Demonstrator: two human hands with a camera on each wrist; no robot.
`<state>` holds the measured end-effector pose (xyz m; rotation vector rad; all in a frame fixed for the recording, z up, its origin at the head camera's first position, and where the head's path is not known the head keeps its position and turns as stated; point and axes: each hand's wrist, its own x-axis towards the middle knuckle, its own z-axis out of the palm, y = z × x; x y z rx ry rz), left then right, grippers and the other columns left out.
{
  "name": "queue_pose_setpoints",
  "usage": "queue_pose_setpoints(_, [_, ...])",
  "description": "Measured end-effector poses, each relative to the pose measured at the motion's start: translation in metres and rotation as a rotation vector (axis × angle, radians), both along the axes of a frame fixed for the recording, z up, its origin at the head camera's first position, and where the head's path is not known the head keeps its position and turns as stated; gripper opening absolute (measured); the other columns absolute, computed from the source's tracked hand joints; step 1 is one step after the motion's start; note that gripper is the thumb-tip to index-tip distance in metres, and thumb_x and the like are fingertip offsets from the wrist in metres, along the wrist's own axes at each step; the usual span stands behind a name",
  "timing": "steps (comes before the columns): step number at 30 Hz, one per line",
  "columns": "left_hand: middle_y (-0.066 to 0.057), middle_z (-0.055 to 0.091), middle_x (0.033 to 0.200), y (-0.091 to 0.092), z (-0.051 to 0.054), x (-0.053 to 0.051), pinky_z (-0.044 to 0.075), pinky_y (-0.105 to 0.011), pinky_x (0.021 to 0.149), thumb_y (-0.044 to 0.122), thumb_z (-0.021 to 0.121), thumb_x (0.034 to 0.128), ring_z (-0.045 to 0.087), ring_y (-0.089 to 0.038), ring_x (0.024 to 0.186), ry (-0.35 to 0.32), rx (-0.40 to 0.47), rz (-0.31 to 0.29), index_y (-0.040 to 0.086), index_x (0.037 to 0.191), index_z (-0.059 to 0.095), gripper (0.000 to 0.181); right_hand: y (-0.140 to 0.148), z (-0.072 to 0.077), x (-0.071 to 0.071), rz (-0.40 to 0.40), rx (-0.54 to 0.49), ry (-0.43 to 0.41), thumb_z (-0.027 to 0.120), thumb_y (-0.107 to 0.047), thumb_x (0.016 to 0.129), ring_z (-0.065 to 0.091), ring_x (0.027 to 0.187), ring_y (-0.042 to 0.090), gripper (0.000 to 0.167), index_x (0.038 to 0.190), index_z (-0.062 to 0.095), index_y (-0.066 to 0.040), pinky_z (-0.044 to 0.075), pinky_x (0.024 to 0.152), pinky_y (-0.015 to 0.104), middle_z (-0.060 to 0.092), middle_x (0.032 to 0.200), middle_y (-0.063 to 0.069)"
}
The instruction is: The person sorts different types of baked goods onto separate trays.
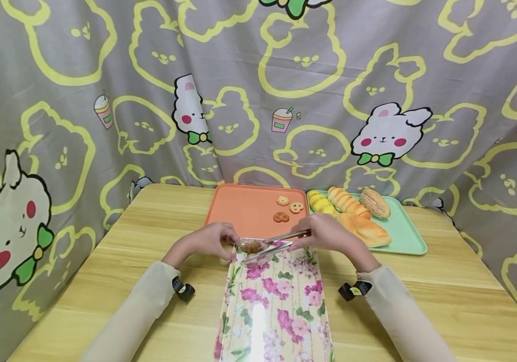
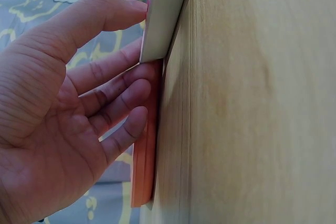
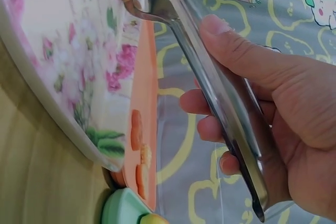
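My left hand (image 1: 213, 240) pinches the far-left corner of a flower-patterned tray (image 1: 267, 314). In the left wrist view the thumb lies on the tray's pale edge (image 2: 167, 19), with fingers behind it. My right hand (image 1: 328, 234) grips metal tongs (image 1: 292, 235), seen close in the right wrist view with the thumb along one arm (image 3: 226, 90). The tongs' tips reach the tray's far-left corner, around a small brown cookie-like piece (image 1: 253, 247). Whether the tips touch it is hard to tell.
Behind the floral tray lies an orange tray (image 1: 245, 206) with a pretzel-shaped cookie (image 1: 281, 217), a smiley cookie (image 1: 296, 207) and a round cookie (image 1: 282, 200). To its right a green tray (image 1: 410, 234) bears several breads (image 1: 348, 202). A patterned curtain (image 1: 249, 146) hangs behind the wooden table (image 1: 150, 221).
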<state>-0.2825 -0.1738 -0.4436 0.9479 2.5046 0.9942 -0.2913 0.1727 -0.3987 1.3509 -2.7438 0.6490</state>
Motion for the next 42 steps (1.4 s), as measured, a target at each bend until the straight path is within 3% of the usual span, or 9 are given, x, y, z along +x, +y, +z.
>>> queue_pose_setpoints(7, [-0.008,0.064,0.103,0.0,-0.001,0.0,0.048,-0.026,0.078,0.017,0.082,0.0835,0.056,-0.023,0.089,-0.023,0.012,0.005,0.008,0.106,0.077,0.024,0.007,0.005,-0.002,-0.042,0.025,-0.029,0.081,-0.045,0.083,0.048,0.057,-0.001,0.038,0.106,0.081,-0.015,0.039,0.054,0.021,0.07,0.077,-0.013])
queue_pose_setpoints(19, [-0.009,0.064,0.104,0.0,-0.001,0.0,0.049,-0.026,0.079,0.016,0.081,0.0842,0.056,-0.024,0.09,-0.031,0.02,0.005,0.008,0.106,0.077,0.023,0.008,0.009,-0.001,-0.054,0.029,0.005,0.083,-0.041,0.082,0.046,0.057,-0.002,0.034,0.104,0.082,-0.015,0.037,0.052,0.02,0.068,0.075,-0.013])
queue_pose_setpoints(30, [-0.009,0.064,0.104,0.0,-0.001,0.0,0.048,-0.026,0.079,0.017,0.081,0.0842,0.055,-0.024,0.089,-0.023,0.015,0.002,0.009,0.106,0.077,0.024,0.012,0.011,-0.001,-0.066,-0.057,0.032,0.082,-0.037,0.084,0.053,0.062,-0.001,0.032,0.107,0.081,-0.015,0.043,0.058,0.022,0.076,0.086,-0.005])
queue_pose_setpoints(37, [-0.01,0.063,0.102,0.0,0.0,0.0,0.048,-0.026,0.077,0.016,0.081,0.0841,0.055,-0.024,0.088,-0.026,0.017,0.003,0.008,0.105,0.076,0.023,0.011,0.014,0.001,-0.177,-0.11,0.073,0.082,-0.036,0.084,0.059,0.066,0.004,0.035,0.109,0.08,-0.011,0.045,0.059,0.025,0.079,0.094,0.004])
queue_pose_setpoints(42, [-0.01,0.063,0.101,0.0,-0.001,-0.001,0.047,-0.026,0.077,0.016,0.081,0.084,0.054,-0.023,0.088,-0.037,0.013,0.009,0.008,0.104,0.077,0.022,0.011,0.012,0.001,-0.263,-0.155,0.109,0.082,-0.036,0.084,0.071,0.079,0.014,0.041,0.114,0.078,-0.008,0.054,0.065,0.03,0.079,0.103,0.007])
